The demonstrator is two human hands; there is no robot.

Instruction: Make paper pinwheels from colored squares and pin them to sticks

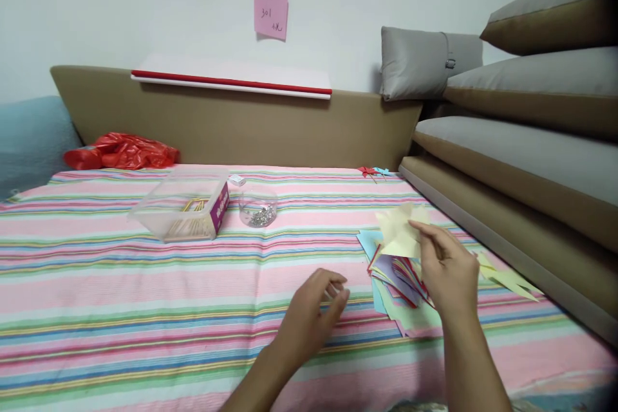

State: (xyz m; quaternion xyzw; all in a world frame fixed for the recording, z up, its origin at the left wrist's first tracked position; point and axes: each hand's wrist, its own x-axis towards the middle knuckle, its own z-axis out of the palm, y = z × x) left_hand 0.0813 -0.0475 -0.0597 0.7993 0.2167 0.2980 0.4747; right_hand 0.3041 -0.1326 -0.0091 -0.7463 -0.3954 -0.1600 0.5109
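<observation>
Between the thumb and fingers of my right hand [447, 264] is a pale yellow paper [398, 232] with cut edges, raised over a pile of coloured papers [410, 309]. That pile has blue, purple, red and green sheets, fanned unevenly on the striped cloth. My left hand [316, 312] hovers left of the pile, fingers curved and apart, holding nothing. More cut yellow-green paper [509, 280] lies to the right of my right hand.
A clear plastic box [181, 212] with sticks inside stands at the left, beside a round clear dish [258, 207] of small metallic pieces. Red and blue paper pinwheels [367, 171] lie at the back. Stacked grey cushions [521, 161] border the right side; a red bag [125, 151] lies back left.
</observation>
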